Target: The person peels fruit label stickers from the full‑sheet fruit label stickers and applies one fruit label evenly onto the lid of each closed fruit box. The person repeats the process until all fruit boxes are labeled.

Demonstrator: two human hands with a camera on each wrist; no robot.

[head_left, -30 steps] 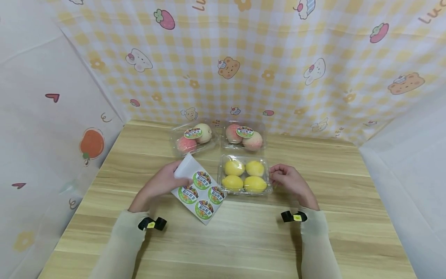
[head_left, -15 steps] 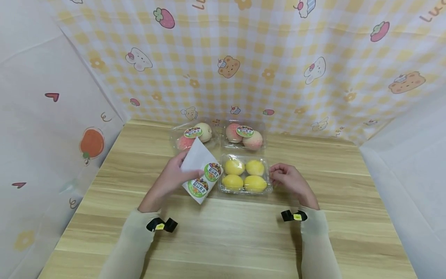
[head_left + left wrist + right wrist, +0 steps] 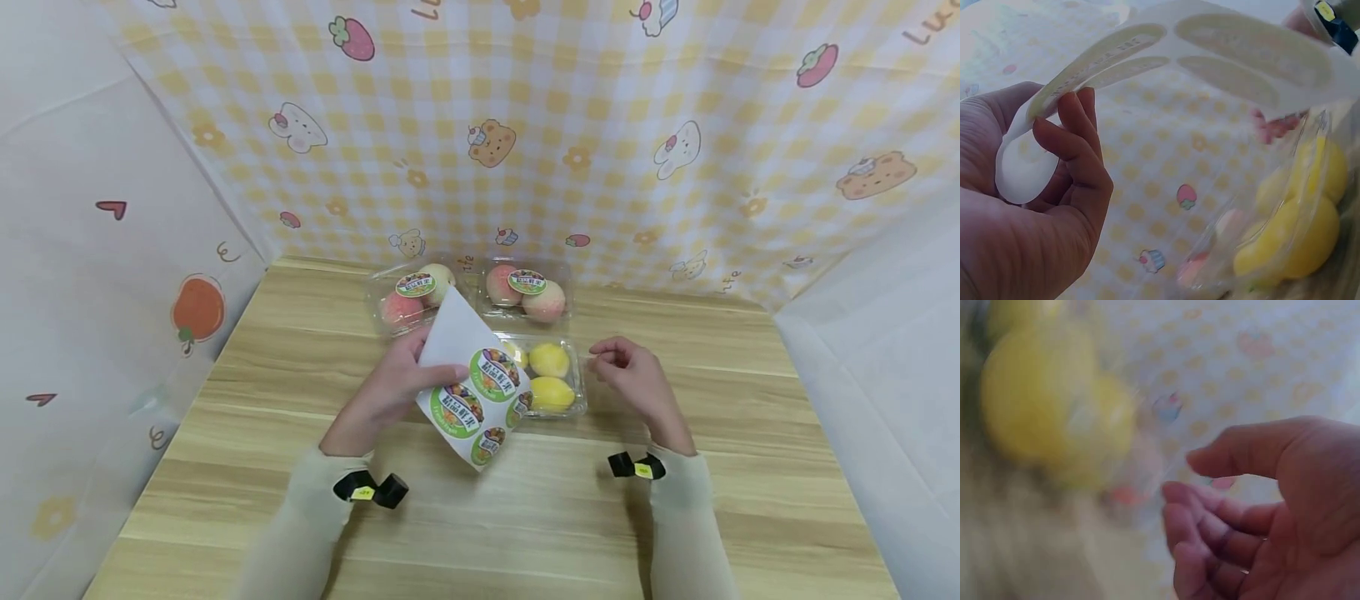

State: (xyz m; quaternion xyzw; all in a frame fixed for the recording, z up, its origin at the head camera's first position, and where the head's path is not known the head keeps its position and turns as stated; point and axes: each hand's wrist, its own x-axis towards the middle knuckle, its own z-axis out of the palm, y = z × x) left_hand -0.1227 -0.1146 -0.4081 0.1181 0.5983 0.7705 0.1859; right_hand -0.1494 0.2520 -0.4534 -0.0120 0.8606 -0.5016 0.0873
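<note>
A white sheet of round fruit stickers (image 3: 442,342) is pinched between the thumb and fingers of my left hand (image 3: 393,379), raised above the table and bent in the left wrist view. It covers the left part of a clear plastic box (image 3: 580,400) of yellow lemons (image 3: 551,393). Just right of that box is my right hand (image 3: 633,379), apart from it, with loosely bent fingers and nothing between thumb and fingertips in the right wrist view (image 3: 1235,512).
Behind the lemons stand two clear boxes of peaches, the left box (image 3: 378,287) and the right box (image 3: 564,273), each with a round sticker on its lid. A checked curtain (image 3: 585,108) hangs along the back of the wooden table (image 3: 720,400).
My left hand has lifted the sticker sheet and carried it rightward over the lemon box. My right hand has let go of the box's right side and drawn slightly away.
</note>
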